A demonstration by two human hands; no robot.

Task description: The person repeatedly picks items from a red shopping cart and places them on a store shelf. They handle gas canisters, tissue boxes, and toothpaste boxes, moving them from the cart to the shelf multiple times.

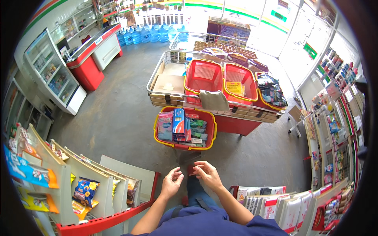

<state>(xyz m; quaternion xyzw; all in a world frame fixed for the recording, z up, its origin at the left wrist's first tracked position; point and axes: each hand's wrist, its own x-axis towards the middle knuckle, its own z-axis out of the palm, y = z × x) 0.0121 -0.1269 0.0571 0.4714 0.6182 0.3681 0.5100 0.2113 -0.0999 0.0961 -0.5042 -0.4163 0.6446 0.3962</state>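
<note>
My left hand [172, 182] and my right hand [208, 174] hover in front of my body, apart from each other, with fingers loosely curled and nothing in them. Just beyond them a red plastic shopping basket [156, 129] with a yellow rim holds several boxes and packets. Among these are a blue, white and orange box [179, 122], a pink-and-blue pack [165, 129] and green packets [198, 129]. Behind it, a wire-railed display table [174, 101] carries red baskets [204, 72], a yellow pack [234, 87] inside one, and a grey cloth [214, 100] over the rail.
Snack shelves [97, 188] with a red edge stand close on my left. White packs fill a low shelf [274, 206] on my right. Farther off are a drinks fridge [53, 70], a red checkout counter [88, 70], blue water gallons [144, 34] and egg trays [224, 48]. Grey floor [115, 124] lies between.
</note>
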